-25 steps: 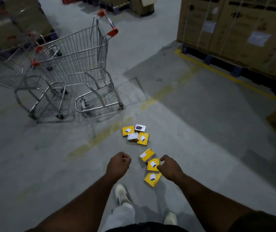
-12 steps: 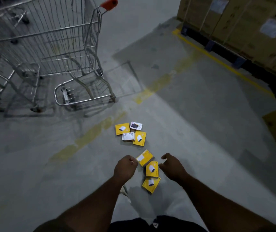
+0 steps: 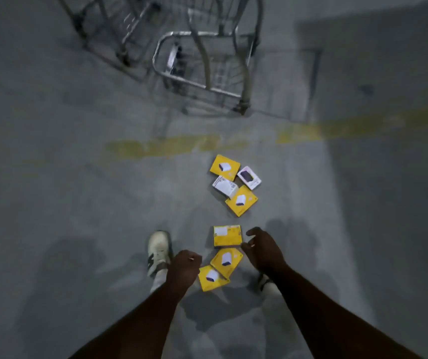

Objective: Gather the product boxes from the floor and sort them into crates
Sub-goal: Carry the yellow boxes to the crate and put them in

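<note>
Grey concrete floor (image 3: pixel 78 203) fills the frame, dim and a little blurred, with a worn yellow line (image 3: pixel 176 147) running across the middle and the lower frame of a wire cart (image 3: pixel 202 66) at upper centre. The boxes lie on the floor in two loose clusters right of centre: four farther ones (image 3: pixel 235 186), two yellow and two white, touching or overlapping, and three yellow nearer ones (image 3: pixel 227 235) just below them, the lowest two overlapping. My left hand (image 3: pixel 184 268) hangs just left of the lowest yellow box with its fingers curled in; it holds nothing that I can see. My right hand (image 3: pixel 262 248) sits just right of the near cluster, thumb and fingers loosely bent and spread toward the edge of the topmost near box, gripping nothing, and I cannot tell whether it touches the box. A white shoe (image 3: pixel 159 251) stands left of the hands. No crate is in view. I judge these boxes to be light, stiff cardboard, flat and probably smooth-faced, so I would pinch each across its thin edges, thumb on one side and fingers opposite, lifting the upper box of any overlap first so the one beneath does not slide.
</note>
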Tool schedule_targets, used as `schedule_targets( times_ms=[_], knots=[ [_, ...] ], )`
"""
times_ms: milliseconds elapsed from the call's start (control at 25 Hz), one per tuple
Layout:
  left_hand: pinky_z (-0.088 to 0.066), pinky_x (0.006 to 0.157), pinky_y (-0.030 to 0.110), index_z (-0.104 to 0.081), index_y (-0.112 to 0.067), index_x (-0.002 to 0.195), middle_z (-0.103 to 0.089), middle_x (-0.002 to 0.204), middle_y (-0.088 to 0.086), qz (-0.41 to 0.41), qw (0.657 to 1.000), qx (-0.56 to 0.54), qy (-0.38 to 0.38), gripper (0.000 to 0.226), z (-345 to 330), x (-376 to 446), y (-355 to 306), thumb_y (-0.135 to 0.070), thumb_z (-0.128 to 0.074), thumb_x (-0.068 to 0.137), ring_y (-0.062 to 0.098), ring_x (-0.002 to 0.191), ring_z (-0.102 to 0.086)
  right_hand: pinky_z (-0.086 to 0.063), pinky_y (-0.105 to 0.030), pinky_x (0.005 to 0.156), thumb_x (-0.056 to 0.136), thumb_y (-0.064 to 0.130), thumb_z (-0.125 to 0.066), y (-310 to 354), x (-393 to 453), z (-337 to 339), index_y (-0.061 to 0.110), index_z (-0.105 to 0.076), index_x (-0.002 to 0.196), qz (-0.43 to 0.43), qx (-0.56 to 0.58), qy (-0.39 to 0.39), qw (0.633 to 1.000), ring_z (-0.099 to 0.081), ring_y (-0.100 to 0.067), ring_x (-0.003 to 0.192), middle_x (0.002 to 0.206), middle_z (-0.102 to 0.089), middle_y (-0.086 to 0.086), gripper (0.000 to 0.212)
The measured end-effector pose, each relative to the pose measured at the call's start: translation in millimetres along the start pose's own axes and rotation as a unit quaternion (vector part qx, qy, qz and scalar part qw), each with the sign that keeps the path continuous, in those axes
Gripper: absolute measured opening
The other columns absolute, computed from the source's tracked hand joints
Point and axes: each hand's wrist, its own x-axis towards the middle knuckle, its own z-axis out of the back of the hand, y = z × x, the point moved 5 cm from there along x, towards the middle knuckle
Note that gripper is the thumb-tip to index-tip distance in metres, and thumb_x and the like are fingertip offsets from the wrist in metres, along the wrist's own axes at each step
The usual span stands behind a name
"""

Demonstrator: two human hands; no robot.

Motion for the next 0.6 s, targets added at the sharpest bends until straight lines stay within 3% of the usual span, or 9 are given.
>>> schedule_targets(
  times_ms=[120, 240, 400, 520, 600],
  knots=[
    [-0.054, 0.078, 0.04, -0.064, -0.021, 0.087, -0.069, 0.083, 0.002, 0.039, 0.997, -0.047, -0.042, 0.01, -52, 33, 39, -0.03, -0.067, 0.084, 0.031, 0.087, -0.07, -0.043, -0.035, 0.083, 0.086, 0.027, -0.065, -30, 61, -25, 0.002, -0.059, 0.117, 0.033, -0.042, 0.034, 0.998, -0.06, -0.033, 0.103, 0.097, -0.065, -0.018, 0.04],
    [-0.046, 0.084, 0.031, -0.064, -0.013, 0.106, -0.07, 0.103, 0.009, 0.042, 0.995, -0.003, -0.091, 0.027, -86, 80, 67, -0.03, -0.069, 0.085, 0.028, 0.103, -0.066, -0.041, -0.033, 0.085, 0.086, 0.021, -0.066, -54, 116, -70, 0.006, -0.058, 0.118, 0.043, -0.059, 0.069, 0.995, -0.058, -0.028, 0.105, 0.102, -0.064, -0.014, 0.035],
    [-0.044, 0.089, 0.032, -0.058, -0.007, 0.117, -0.069, 0.11, 0.012, 0.023, 0.996, 0.044, -0.072, 0.045, -130, 172, 119, -0.032, -0.071, 0.083, 0.027, 0.111, -0.062, -0.043, -0.035, 0.091, 0.082, 0.021, -0.068, -100, 196, -150, 0.011, -0.057, 0.118, 0.03, -0.108, 0.106, 0.988, -0.056, -0.028, 0.11, 0.112, -0.059, -0.013, 0.039],
    [-0.039, 0.095, 0.034, -0.054, -0.004, 0.125, -0.059, 0.121, 0.015, -0.002, 0.997, 0.042, -0.064, 0.07, -169, 235, 150, -0.044, -0.075, 0.071, 0.029, 0.119, -0.054, -0.041, -0.037, 0.094, 0.079, 0.021, -0.07, -134, 254, -204, 0.01, -0.055, 0.122, 0.055, -0.184, 0.106, 0.976, -0.049, -0.033, 0.118, 0.122, -0.052, -0.016, 0.047],
    [-0.039, 0.096, 0.036, -0.052, -0.003, 0.128, -0.056, 0.124, 0.016, -0.022, 0.996, 0.052, -0.073, 0.076, -186, 270, 162, -0.038, -0.083, 0.068, 0.031, 0.119, -0.052, -0.041, -0.041, 0.094, 0.076, 0.023, -0.074, -152, 282, -228, 0.008, -0.053, 0.125, 0.073, -0.226, 0.106, 0.965, -0.045, -0.034, 0.121, 0.126, -0.049, -0.017, 0.056]
  ],
)
